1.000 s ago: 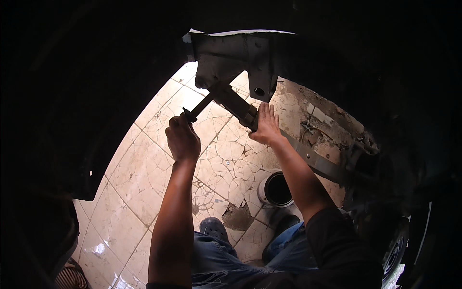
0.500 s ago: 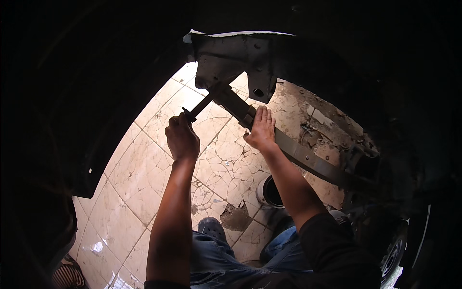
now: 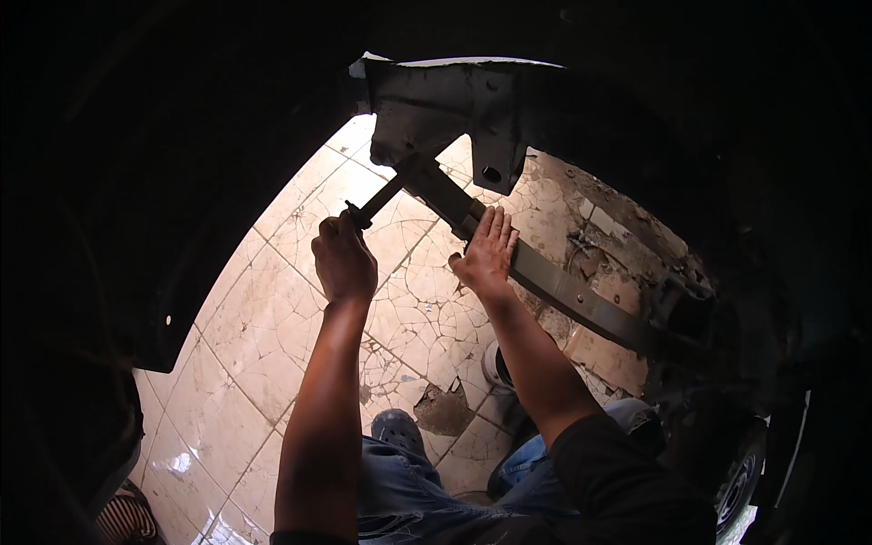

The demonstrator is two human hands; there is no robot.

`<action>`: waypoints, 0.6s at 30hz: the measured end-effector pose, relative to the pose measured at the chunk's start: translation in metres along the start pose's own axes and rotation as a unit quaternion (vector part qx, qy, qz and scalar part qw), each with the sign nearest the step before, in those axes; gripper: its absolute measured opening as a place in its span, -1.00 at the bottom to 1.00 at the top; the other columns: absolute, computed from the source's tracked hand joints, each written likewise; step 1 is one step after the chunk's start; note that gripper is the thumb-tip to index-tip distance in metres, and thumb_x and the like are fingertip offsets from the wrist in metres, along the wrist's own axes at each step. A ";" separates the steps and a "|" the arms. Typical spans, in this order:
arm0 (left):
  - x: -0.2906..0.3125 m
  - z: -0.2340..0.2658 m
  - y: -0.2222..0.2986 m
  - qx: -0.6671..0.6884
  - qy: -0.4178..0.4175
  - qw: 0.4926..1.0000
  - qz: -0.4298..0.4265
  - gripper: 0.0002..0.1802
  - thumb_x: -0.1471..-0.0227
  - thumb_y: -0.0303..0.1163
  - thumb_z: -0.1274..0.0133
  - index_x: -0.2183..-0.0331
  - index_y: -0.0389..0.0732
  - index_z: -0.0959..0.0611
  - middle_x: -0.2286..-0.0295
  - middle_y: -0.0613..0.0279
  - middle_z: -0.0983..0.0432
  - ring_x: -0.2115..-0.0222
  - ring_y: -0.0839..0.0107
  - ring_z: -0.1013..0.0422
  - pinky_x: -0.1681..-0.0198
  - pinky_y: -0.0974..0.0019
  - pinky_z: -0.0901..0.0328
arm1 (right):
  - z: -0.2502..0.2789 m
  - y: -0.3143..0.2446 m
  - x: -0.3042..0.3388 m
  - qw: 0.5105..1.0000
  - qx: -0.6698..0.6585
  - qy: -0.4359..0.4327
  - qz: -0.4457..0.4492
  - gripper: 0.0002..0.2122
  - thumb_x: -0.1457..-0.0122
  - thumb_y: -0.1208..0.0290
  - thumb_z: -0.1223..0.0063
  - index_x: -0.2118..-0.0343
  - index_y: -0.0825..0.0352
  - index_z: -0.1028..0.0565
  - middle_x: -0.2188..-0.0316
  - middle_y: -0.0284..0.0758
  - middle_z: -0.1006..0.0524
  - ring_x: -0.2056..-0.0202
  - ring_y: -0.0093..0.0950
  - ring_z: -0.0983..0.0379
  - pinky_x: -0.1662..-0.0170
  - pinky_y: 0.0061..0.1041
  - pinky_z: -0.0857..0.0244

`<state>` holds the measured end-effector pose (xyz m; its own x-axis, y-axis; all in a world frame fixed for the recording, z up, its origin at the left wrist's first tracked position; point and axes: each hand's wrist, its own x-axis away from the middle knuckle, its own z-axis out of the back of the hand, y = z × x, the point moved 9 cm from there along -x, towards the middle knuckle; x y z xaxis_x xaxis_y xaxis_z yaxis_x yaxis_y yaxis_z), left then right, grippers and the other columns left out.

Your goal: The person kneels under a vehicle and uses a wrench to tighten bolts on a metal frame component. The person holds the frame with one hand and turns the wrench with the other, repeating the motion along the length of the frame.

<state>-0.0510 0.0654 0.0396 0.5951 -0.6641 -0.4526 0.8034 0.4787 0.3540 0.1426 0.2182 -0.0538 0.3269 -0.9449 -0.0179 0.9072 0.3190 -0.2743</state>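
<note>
My left hand (image 3: 346, 262) is closed around the near end of a dark metal bar (image 3: 385, 196) with a short cross-piece beside my fingers. The bar slants up to the right and meets the upper end of a leaf spring (image 3: 586, 298). On that spring my right hand (image 3: 488, 250) rests with its fingers stretched out and its thumb apart, gripping nothing. Just above them hangs a dark metal bracket (image 3: 495, 163) with a round hole near its lower tip. The joint between bar and spring is too dark to make out.
Dark vehicle bodywork (image 3: 173, 182) curves overhead and down both sides. Below lies a cracked tile floor (image 3: 272, 345) with a broken patch (image 3: 443, 409). A round can (image 3: 491, 365) stands partly behind my right forearm. A wheel (image 3: 740, 483) shows at the lower right.
My right hand has shifted slightly left along the leaf spring, and its fingers have spread. The forearm now covers more of the can. My left hand holds the bar almost unmoved.
</note>
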 end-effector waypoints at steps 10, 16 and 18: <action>0.004 0.004 0.000 0.010 -0.004 1.000 0.021 -0.74 -0.14 -0.45 -0.01 0.10 -0.24 -0.51 0.17 -0.02 -0.43 0.25 -0.02 -0.40 0.25 0.04 -0.41 | -0.004 0.084 0.028 0.997 0.032 -0.037 -0.065 0.07 0.08 0.21 -0.30 -0.34 0.47 0.24 -0.40 -0.05 0.20 -0.41 -0.15 0.38 -0.41 -0.19 0.53; 0.002 0.003 0.000 0.006 0.005 1.000 0.002 -0.74 -0.13 -0.46 -0.01 0.11 -0.24 -0.51 0.16 -0.03 -0.42 0.22 -0.04 -0.40 0.24 0.04 -0.41 | -0.006 0.009 0.002 1.000 -0.004 -0.010 0.011 0.11 0.09 0.22 -0.31 -0.35 0.46 0.30 -0.40 -0.04 0.25 -0.42 -0.15 0.42 -0.41 -0.16 0.56; 0.002 0.003 -0.003 -0.002 0.009 1.000 0.007 -0.74 -0.13 -0.46 -0.01 0.11 -0.24 -0.50 0.15 -0.03 -0.42 0.22 -0.05 -0.39 0.24 0.05 -0.41 | -0.006 0.010 0.008 0.999 0.008 -0.017 0.027 0.10 0.09 0.24 -0.30 -0.36 0.43 0.30 -0.41 -0.08 0.26 -0.42 -0.18 0.42 -0.41 -0.19 0.56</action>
<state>-0.0521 0.0612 0.0398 0.6064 -0.6475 -0.4616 0.7952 0.4906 0.3564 0.1529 0.2138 -0.0630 0.3833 -0.9236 0.0012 0.8924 0.3700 -0.2583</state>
